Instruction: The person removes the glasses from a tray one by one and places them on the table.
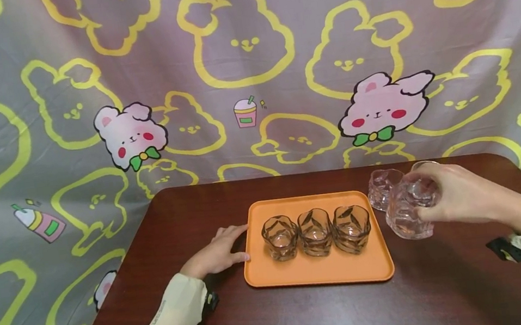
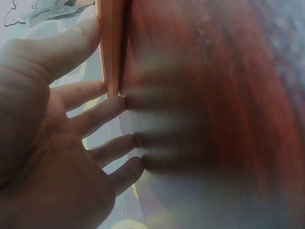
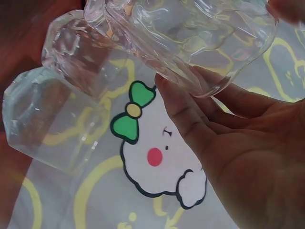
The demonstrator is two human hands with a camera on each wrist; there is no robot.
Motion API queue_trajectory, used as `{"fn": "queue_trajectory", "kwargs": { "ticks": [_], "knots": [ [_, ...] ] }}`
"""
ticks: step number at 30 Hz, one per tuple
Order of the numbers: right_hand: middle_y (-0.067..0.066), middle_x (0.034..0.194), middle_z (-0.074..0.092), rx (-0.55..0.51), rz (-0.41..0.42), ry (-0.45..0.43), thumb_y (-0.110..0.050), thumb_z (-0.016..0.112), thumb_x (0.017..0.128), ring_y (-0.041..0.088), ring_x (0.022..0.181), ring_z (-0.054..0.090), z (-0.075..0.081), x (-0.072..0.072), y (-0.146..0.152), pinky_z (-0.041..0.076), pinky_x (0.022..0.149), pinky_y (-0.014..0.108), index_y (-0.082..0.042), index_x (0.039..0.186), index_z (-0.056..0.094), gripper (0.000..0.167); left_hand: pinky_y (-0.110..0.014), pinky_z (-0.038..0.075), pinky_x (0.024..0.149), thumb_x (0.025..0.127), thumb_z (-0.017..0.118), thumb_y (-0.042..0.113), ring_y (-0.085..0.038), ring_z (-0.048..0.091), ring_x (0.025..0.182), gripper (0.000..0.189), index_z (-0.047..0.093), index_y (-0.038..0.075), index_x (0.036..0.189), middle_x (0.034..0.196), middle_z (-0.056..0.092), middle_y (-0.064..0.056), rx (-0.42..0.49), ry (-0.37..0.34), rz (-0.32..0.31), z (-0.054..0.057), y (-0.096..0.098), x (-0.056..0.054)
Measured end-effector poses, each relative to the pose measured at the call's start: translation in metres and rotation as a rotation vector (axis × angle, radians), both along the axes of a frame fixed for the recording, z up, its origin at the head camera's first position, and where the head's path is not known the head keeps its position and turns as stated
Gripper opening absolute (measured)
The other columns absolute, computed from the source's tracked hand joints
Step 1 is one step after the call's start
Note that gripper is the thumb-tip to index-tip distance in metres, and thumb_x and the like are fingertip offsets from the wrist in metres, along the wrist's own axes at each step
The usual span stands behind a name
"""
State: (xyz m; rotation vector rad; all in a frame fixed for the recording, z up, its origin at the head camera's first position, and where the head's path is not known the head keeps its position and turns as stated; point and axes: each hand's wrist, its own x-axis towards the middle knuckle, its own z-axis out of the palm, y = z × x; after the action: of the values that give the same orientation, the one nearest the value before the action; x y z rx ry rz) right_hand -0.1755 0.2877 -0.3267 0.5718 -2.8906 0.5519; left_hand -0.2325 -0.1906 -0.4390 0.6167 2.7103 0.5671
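Note:
An orange tray point(image 1: 315, 274) lies on the table, bearing a row of three brown-tinted glasses: a left one point(image 1: 281, 239), a middle one point(image 1: 316, 233) and a right one point(image 1: 351, 230). My left hand point(image 1: 218, 253) rests at the tray's left edge, fingers spread and fairly straight, thumb against the rim. To the right of the tray, my right hand point(image 1: 459, 194) grips a clear glass point(image 1: 408, 214) between thumb and fingers, tilted above the tabletop. Behind it stands a clear glass point(image 1: 382, 187); another clear glass point(image 3: 52, 121) shows in the right wrist view, mostly hidden from the head camera.
The dark reddish-brown table point(image 1: 311, 320) has rounded far corners. A curtain point(image 1: 280, 88) printed with rabbits and yellow outlines hangs right behind the table and along its left side.

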Motion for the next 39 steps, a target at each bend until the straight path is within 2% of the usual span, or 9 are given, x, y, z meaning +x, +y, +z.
{"fn": "queue_trajectory", "kwargs": {
  "ticks": [9,18,30,39],
  "knots": [
    [0.012,0.103,0.062,-0.027,0.006,-0.048,-0.030,0.085,0.062,0.025,0.088,0.057,-0.018,-0.001,0.002,0.048,0.069,0.044,0.003,0.112,0.061,0.064,-0.046,0.032,0.100,0.084,0.072,0.035,-0.026,0.031,0.128,0.078,0.034,0.014,0.148,0.141,0.040,-0.006,0.002,0.013,-0.015,-0.002,-0.001,-0.001],
    [0.006,0.096,0.063,-0.029,0.010,-0.026,-0.028,0.084,0.061,0.017,0.080,0.057,-0.036,-0.006,-0.001,0.047,0.066,0.036,0.002,0.113,0.061,0.064,-0.044,0.033,0.100,0.083,0.072,0.037,-0.025,0.031,0.128,0.079,0.033,0.015,0.148,0.141,0.040,-0.005,-0.011,0.025,-0.013,-0.005,-0.001,-0.003],
    [0.016,0.099,0.060,-0.067,-0.044,-0.027,-0.027,0.083,0.064,0.025,0.082,0.058,-0.055,-0.005,-0.004,0.047,0.064,0.040,0.009,0.116,0.058,0.068,-0.044,0.031,0.101,0.082,0.073,0.036,-0.026,0.031,0.128,0.078,0.034,0.014,0.147,0.141,0.041,-0.007,-0.011,0.032,-0.018,-0.001,0.001,-0.001],
    [0.021,0.105,0.058,-0.065,-0.064,-0.025,-0.037,0.085,0.063,0.028,0.084,0.058,-0.063,-0.004,-0.005,0.048,0.065,0.045,0.007,0.119,0.057,0.077,-0.045,0.031,0.101,0.082,0.072,0.036,-0.026,0.030,0.129,0.079,0.034,0.016,0.148,0.142,0.040,-0.006,-0.011,0.019,-0.008,-0.002,0.000,-0.002]
  ]
}}
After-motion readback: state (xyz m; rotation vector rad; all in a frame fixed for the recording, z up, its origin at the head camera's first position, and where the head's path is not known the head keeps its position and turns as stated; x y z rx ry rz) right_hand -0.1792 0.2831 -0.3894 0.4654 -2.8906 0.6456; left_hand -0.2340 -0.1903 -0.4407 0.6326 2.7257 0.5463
